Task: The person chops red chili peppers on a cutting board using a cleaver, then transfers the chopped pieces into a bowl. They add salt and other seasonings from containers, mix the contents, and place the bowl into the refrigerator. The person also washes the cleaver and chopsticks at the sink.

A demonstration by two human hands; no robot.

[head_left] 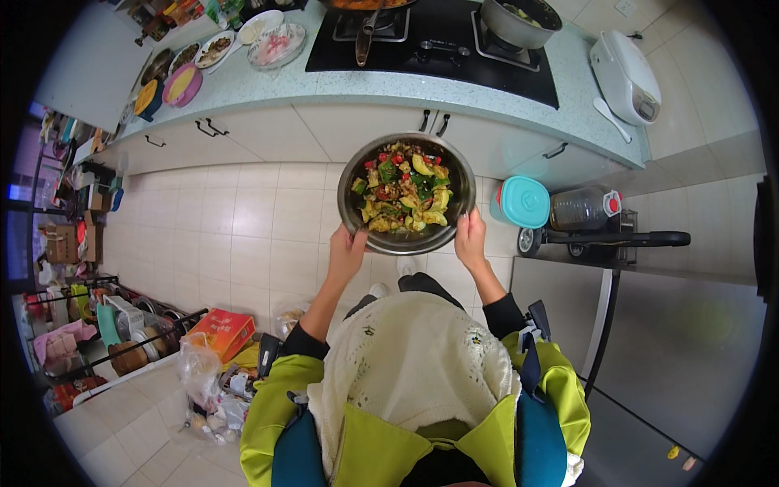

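Observation:
A stainless steel bowl is held in front of me, above the floor and short of the counter. Chopped cooked food lies in it: yellow-green slices, green pieces and red bits. My left hand grips the rim at the lower left, thumb on the near edge. On the opposite side, my right hand has hold of the rim at the lower right. The fingers beneath the bowl are hidden. Both arms reach forward, and the bowl appears nearly level.
Ahead runs a counter with a black gas stove, a pan and a pot. Plates of food stand left, a rice cooker right. A turquoise-lidded container, a trolley and a fridge flank my right; bags and boxes my left.

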